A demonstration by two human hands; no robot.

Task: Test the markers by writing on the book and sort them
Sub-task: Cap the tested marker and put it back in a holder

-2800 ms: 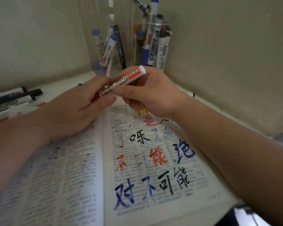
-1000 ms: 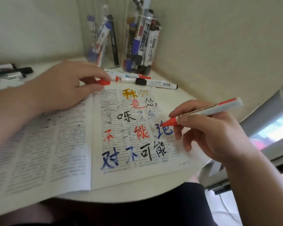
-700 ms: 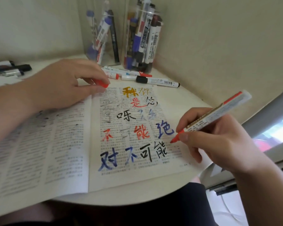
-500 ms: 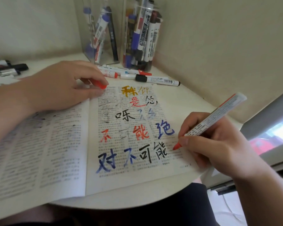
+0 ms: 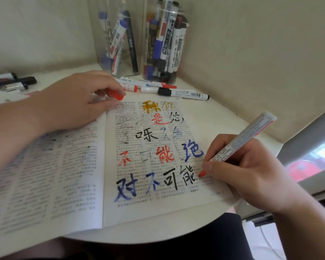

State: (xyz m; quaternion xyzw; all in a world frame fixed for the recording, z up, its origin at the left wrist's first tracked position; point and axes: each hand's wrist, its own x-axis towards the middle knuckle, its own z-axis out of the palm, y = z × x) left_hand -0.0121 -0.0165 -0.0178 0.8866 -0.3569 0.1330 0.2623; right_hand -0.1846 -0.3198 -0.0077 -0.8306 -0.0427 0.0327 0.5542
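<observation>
An open book lies on the white round table, its right page covered with red, blue, black and orange characters. My right hand grips a white marker with a red tip; the tip touches the page just right of the lowest row of characters. My left hand rests on the top of the left page and holds the red cap under its fingers.
Two clear holders full of markers stand in the back corner. Loose markers lie in front of them, and more markers lie at the far left. A window ledge runs along the right.
My hands pulled the cap off the marker. My right hand carried the marker down to the lower right of the page and set its tip on the paper. My left hand kept the cap.
</observation>
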